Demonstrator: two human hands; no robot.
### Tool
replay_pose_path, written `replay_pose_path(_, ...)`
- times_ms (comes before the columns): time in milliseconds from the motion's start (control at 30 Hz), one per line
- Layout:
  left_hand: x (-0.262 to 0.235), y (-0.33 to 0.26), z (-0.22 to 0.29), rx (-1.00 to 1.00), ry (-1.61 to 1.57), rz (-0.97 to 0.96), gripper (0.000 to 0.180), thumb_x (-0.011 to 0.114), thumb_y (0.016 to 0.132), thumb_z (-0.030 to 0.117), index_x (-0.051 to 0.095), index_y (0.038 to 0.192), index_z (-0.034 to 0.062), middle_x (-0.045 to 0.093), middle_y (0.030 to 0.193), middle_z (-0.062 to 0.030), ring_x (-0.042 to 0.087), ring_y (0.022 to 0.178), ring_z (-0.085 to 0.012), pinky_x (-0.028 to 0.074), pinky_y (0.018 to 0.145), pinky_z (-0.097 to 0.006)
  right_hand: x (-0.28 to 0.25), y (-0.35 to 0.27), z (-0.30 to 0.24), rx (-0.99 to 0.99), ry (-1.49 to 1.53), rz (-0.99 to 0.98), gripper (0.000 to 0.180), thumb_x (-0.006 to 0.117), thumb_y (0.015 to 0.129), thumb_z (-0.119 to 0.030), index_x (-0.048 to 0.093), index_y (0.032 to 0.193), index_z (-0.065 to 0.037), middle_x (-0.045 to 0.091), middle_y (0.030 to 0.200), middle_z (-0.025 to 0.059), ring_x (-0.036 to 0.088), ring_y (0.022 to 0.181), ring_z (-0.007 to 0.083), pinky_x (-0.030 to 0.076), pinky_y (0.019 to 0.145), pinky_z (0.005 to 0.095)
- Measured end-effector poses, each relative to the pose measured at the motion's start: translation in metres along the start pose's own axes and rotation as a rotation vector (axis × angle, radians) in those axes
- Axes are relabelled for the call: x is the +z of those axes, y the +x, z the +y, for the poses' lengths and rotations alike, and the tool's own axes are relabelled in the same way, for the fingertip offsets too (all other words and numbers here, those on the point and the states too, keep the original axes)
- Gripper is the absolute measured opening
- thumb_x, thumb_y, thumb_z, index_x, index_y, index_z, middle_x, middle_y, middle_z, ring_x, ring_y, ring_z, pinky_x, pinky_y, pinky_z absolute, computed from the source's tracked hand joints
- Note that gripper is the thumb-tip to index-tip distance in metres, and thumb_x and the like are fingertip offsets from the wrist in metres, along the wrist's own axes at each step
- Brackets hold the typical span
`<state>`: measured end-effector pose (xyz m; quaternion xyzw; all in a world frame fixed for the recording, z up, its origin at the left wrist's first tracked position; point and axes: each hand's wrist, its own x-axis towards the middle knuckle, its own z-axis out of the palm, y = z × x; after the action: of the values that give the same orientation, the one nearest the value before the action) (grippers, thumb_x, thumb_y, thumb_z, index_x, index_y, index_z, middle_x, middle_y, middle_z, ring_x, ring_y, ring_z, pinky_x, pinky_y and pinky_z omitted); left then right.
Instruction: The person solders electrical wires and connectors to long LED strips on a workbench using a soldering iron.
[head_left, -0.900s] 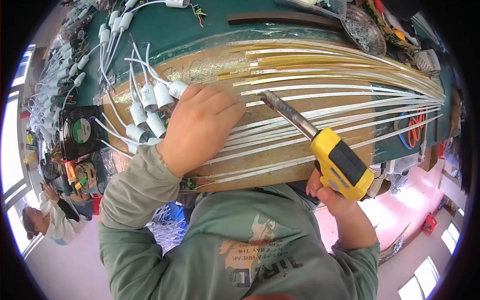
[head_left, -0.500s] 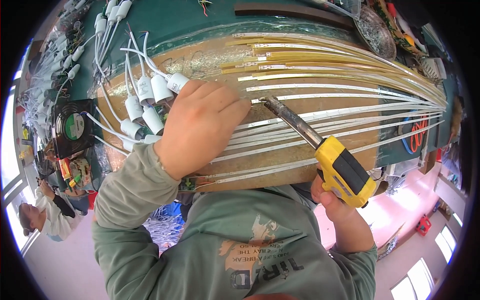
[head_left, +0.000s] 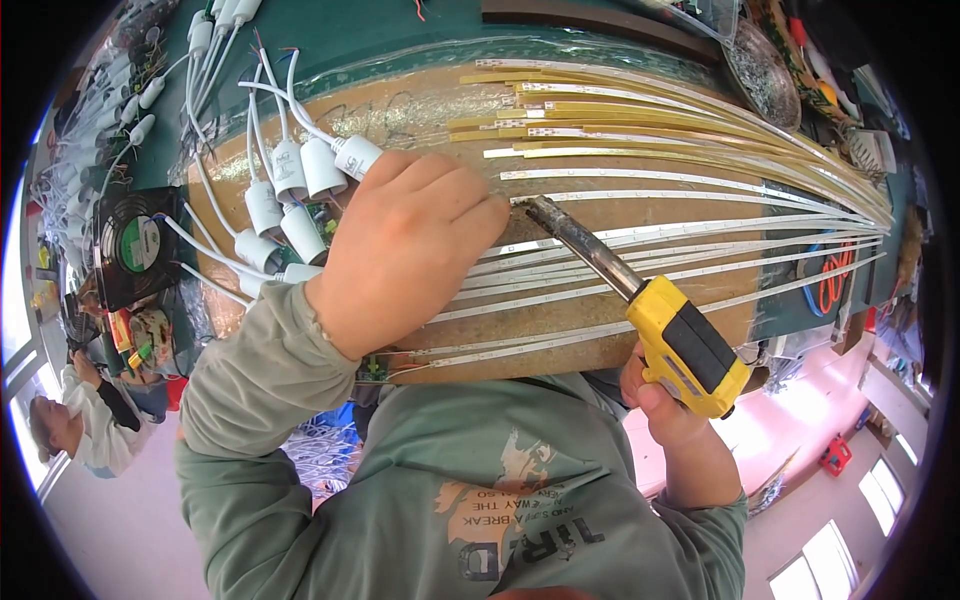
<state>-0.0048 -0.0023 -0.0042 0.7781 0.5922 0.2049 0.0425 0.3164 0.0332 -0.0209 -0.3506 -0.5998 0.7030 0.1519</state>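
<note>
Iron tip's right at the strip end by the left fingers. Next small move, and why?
Probably ease the soldering iron tip down onto the end of the white LED strip and hold briefly. The tip sits at that end, just off the left hand, which presses the strips against the brown board. The right hand grips the yellow handle. Actual contact can't be judged.

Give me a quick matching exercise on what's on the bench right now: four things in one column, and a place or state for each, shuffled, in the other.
Things:
1. soldering iron
2. left hand
3. black fan
4. white capsule parts

Places or states:
A. lying at the bench's left edge
B. pressed flat on the long strips
C. clustered on white wires, left of the left hand
D. gripped in the right hand, tip beside the left fingertips

Pairs: 1-D, 2-B, 3-A, 4-C
</note>
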Motion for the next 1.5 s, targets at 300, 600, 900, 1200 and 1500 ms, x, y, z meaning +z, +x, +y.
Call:
replay_pose_path(300, -0.0018, 0.0012, 0.0011, -0.005, 0.02, -0.044, 0.027, 0.062, 0.068, 0.004, 0.065, 0.094, 0.0062, 0.061, 0.091, -0.0046, 0.06, 0.087, -0.023, 0.045, 0.076, -0.035, 0.0023, -0.0004, 0.0063, 0.035, 0.003, 0.038, 0.057, 0.073, 0.083, -0.036, 0.046, 0.116, 0.002, 0.046, 0.066, 0.001, 0.043, 0.055, 0.0104, 0.038, 0.049, 0.0253)
replay_pose_path(600, -0.0001, 0.0017, 0.0011, -0.002, 0.027, -0.034, 0.024, 0.062, 0.069, 0.005, 0.064, 0.093, 0.0064, 0.061, 0.091, -0.0042, 0.06, 0.087, -0.0228, 0.045, 0.076, -0.035, 0.0006, 0.0006, 0.0037, -0.109, 0.168, 0.024, 0.038, 0.067, 0.088, -0.022, 0.055, 0.116, 0.0, 0.055, 0.073, 0.002, 0.05, 0.062, 0.0133, 0.038, 0.054, 0.0271)
replay_pose_path(900, 0.0, 0.0019, 0.0014, 0.001, 0.019, -0.021, 0.023, 0.063, 0.07, 0.006, 0.065, 0.093, 0.0065, 0.061, 0.091, -0.0044, 0.06, 0.087, -0.0231, 0.045, 0.076, -0.035, 0.0, -0.0028, 0.0028, -0.049, 0.122, 0.123, 0.072, 0.077, 0.079, -0.035, 0.043, 0.129, 0.004, 0.049, 0.066, 0.0016, 0.043, 0.054, 0.0101, 0.037, 0.048, 0.0247)
replay_pose_path(1200, -0.0002, 0.002, 0.0011, 0.004, 0.01, -0.01, 0.025, 0.062, 0.07, 0.005, 0.065, 0.094, 0.0064, 0.061, 0.092, -0.0045, 0.059, 0.087, -0.0241, 0.045, 0.077, -0.036, 0.0006, -0.0032, 0.0008, 0.044, 0.093, 0.076, 0.072, 0.076, 0.08, -0.036, 0.043, 0.13, 0.002, 0.046, 0.065, 0.0004, 0.042, 0.054, 0.0094, 0.036, 0.049, 0.0244)
replay_pose_path(1500, -0.0016, 0.0027, 0.0015, -0.003, 0.008, -0.015, 0.025, 0.063, 0.069, 0.004, 0.065, 0.094, 0.0066, 0.06, 0.091, -0.0047, 0.059, 0.086, -0.0246, 0.045, 0.077, -0.036, 0.0026, -0.0005, 0.0013, 0.013, 0.04, 0.084, 0.066, 0.074, 0.082, -0.033, 0.043, 0.128, 0.004, 0.049, 0.066, 0.0019, 0.044, 0.053, 0.0101, 0.038, 0.049, 0.0241)
